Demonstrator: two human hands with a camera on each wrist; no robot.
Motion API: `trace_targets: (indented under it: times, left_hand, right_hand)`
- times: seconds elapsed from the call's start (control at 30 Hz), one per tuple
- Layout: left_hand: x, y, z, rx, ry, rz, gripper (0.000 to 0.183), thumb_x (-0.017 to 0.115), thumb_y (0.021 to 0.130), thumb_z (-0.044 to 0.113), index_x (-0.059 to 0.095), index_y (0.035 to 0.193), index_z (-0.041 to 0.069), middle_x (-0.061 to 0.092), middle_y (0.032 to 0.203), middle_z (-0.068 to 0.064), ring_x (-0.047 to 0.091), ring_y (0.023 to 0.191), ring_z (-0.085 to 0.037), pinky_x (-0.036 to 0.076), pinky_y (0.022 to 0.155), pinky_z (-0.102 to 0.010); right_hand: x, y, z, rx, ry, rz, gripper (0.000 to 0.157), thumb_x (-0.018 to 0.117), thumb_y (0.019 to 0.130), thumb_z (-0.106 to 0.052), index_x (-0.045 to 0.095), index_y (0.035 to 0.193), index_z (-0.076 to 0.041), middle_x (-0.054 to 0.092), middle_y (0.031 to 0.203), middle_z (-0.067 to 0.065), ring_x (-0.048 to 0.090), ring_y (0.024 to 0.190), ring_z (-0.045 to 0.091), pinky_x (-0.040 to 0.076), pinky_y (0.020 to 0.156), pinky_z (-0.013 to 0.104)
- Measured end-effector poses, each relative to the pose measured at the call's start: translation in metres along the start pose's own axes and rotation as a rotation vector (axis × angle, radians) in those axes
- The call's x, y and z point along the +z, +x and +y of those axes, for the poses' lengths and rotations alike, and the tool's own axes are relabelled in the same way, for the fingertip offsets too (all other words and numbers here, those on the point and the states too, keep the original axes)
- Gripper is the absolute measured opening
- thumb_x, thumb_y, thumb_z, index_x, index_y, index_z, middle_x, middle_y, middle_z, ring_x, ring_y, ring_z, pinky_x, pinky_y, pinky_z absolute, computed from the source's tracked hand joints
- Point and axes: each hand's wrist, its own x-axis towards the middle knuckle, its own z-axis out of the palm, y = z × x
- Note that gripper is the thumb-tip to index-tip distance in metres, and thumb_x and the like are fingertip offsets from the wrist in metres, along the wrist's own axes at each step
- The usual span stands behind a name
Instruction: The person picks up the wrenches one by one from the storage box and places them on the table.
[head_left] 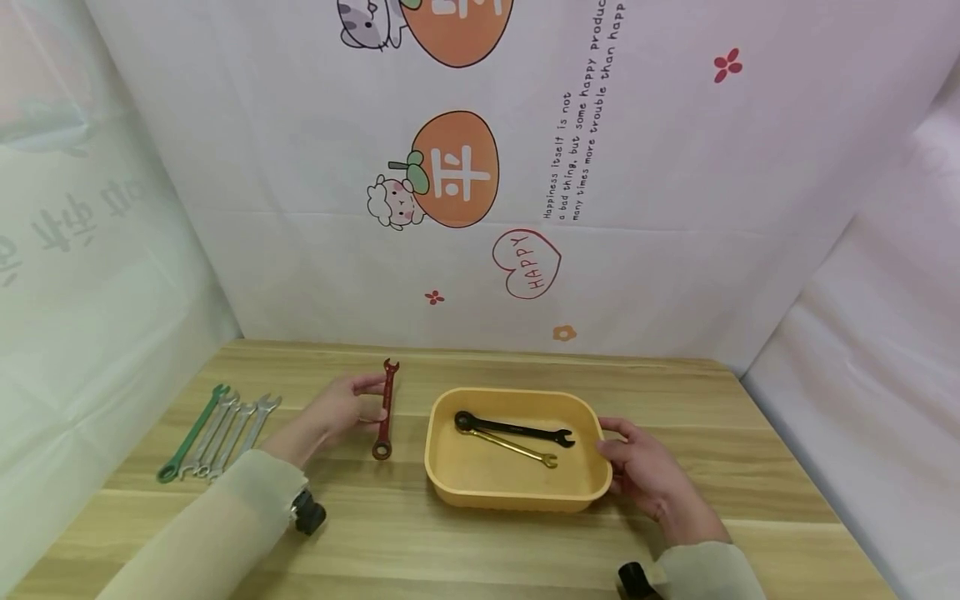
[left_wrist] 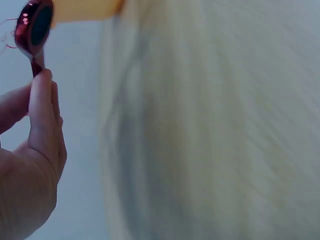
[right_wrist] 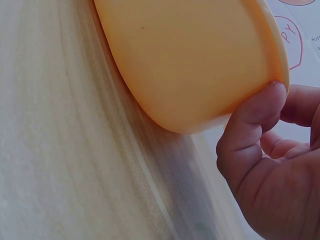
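My left hand pinches a red combination wrench between thumb and fingers, left of the yellow tray. In the left wrist view the ring end of the red wrench juts up beyond the fingertips. My right hand grips the right rim of the yellow tray, thumb on the near side and fingers around the edge. Inside the tray lie a black wrench and a gold wrench, their ends meeting at the left. The right wrist view shows the thumb pressed on the tray's rim.
At the table's left, a green wrench lies beside several silver wrenches in a slanted row. The wooden table backs onto a white printed sheet. Pale sheets hang at both sides.
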Motion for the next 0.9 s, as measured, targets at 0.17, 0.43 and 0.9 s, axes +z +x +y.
trace_targets:
  times: [0.17, 0.43, 0.9]
  left_hand:
    - [-0.007, -0.007, -0.016, -0.016, 0.059, 0.023, 0.069, 0.064, 0.085, -0.017, 0.039, 0.148, -0.006, 0.044, 0.144, -0.029, 0.065, 0.097, -0.029, 0.059, 0.076, -0.039]
    - [-0.01, -0.011, -0.023, -0.056, 0.184, 0.044, 0.067, 0.064, 0.083, -0.017, 0.042, 0.146, -0.006, 0.051, 0.136, -0.029, 0.065, 0.098, -0.03, 0.059, 0.071, -0.039]
    - [-0.009, -0.018, -0.015, -0.087, 0.403, 0.111, 0.055, 0.068, 0.08, -0.011, 0.052, 0.133, -0.011, 0.062, 0.105, -0.023, 0.065, 0.072, -0.023, 0.058, 0.061, -0.034]
  right_hand:
    - [0.0, 0.0, 0.0, 0.001, -0.001, 0.003, 0.049, 0.051, 0.103, -0.007, 0.033, 0.147, 0.0, 0.066, 0.106, 0.019, 0.065, 0.078, 0.023, 0.055, 0.061, 0.032]
    - [-0.001, 0.001, 0.001, -0.003, -0.004, -0.005, 0.05, 0.052, 0.103, -0.008, 0.033, 0.147, 0.0, 0.066, 0.106, 0.019, 0.066, 0.076, 0.022, 0.054, 0.06, 0.031]
    - [-0.001, 0.001, 0.002, -0.006, 0.013, -0.019, 0.05, 0.052, 0.102, -0.007, 0.032, 0.147, 0.0, 0.065, 0.107, 0.019, 0.066, 0.076, 0.022, 0.054, 0.06, 0.031]
